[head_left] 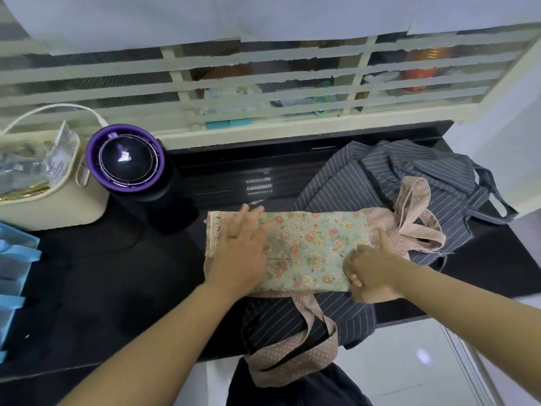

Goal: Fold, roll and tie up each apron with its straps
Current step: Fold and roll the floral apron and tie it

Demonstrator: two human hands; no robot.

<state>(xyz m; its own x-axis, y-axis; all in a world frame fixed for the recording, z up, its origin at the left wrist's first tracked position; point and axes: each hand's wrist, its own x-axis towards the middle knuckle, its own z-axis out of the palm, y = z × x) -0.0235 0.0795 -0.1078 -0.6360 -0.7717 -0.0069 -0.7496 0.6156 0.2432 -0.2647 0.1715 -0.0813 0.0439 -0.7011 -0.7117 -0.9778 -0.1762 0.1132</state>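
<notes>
Left hand (pixel 238 253) lies flat, fingers straight and spread, on the lace-trimmed left end of the folded floral apron (pixel 310 244). Right hand (pixel 370 272) curls its fingers round the band's lower right corner, thumb up. The band's long axis runs left to right across mid-frame, its dotted pink straps (pixel 408 227) pointing right, one loop (pixel 310 348) hanging over the near edge of the black counter (pixel 117 273). Under it spreads a grey striped apron (pixel 409 177), spilling over the same edge. Bare counter opens leftward toward a purple-rimmed device (pixel 127 161) and cream bag (pixel 49 206).
</notes>
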